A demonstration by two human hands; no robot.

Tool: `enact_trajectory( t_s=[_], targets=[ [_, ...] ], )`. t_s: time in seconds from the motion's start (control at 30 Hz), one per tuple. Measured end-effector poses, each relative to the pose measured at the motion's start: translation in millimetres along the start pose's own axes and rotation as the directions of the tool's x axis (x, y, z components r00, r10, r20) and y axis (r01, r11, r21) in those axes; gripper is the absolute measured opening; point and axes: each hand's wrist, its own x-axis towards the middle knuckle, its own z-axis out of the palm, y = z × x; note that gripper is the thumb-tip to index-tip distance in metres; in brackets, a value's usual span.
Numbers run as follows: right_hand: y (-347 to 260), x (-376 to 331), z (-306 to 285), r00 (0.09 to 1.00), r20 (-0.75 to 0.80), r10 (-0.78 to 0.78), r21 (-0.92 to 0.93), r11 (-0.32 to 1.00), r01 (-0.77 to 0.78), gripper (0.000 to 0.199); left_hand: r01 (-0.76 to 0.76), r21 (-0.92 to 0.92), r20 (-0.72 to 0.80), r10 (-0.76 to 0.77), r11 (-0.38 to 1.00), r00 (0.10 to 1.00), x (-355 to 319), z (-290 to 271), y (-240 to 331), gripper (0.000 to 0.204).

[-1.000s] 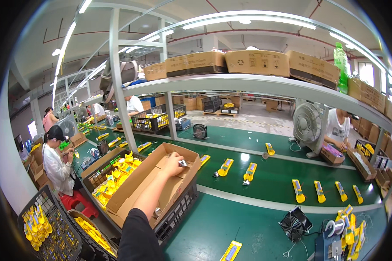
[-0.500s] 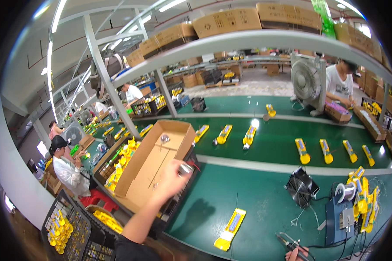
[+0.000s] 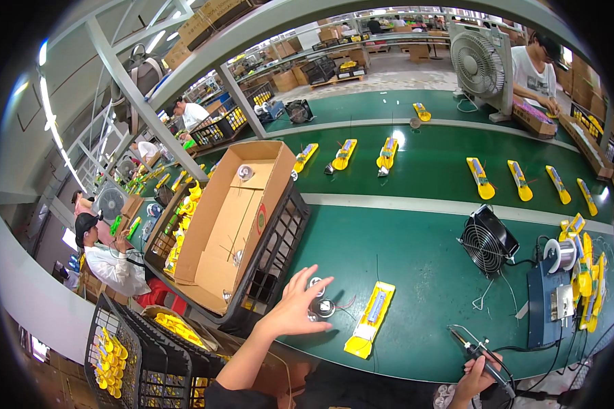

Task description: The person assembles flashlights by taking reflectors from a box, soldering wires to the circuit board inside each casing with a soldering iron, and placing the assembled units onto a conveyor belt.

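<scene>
My left hand (image 3: 295,307) hovers over the near edge of the green bench with its fingers spread. Right beside those fingers lies a small round silver part (image 3: 325,309) with thin wires; a second whitish ring-shaped piece (image 3: 316,286) shows between the fingers. To their right rests a yellow plastic housing (image 3: 370,320) with a blue-purple cell and a thin wire standing up. My right hand (image 3: 479,379), at the lower right, is closed around a soldering iron (image 3: 486,361), its bent tip pointing up and left.
An open cardboard box (image 3: 215,225) holding a few round silver parts sits on a black crate (image 3: 273,249). A small black fan (image 3: 488,240), a blue soldering station (image 3: 549,300), a solder wire spool (image 3: 561,254) and piled yellow housings (image 3: 587,286) stand right. More housings lie on the green belt (image 3: 430,170).
My left hand has come from over the cardboard box to the bench beside the yellow housing; the silver part it held now lies there, fingers spread. The view has shifted downward.
</scene>
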Motion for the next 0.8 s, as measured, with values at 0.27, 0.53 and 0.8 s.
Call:
enact_trajectory(
  t_s=[0.27,0.53,0.8],
  targets=[
    [-3,0,4,1.0,0.024,-0.007,-0.02,1.0,0.008,0.013,-0.267,0.06,0.056,0.263,0.962,0.963,14,16,12,0.018],
    [-8,0,8,1.0,-0.026,-0.005,-0.014,1.0,0.004,0.013,-0.275,0.186,0.099,0.261,0.943,0.96,16,34,6,0.006],
    [-6,7,2,0.999,-0.027,0.033,0.101,0.994,-0.031,0.012,-0.17,-0.373,-0.355,0.029,0.912,0.935,-22,38,35,0.006]
  ],
)
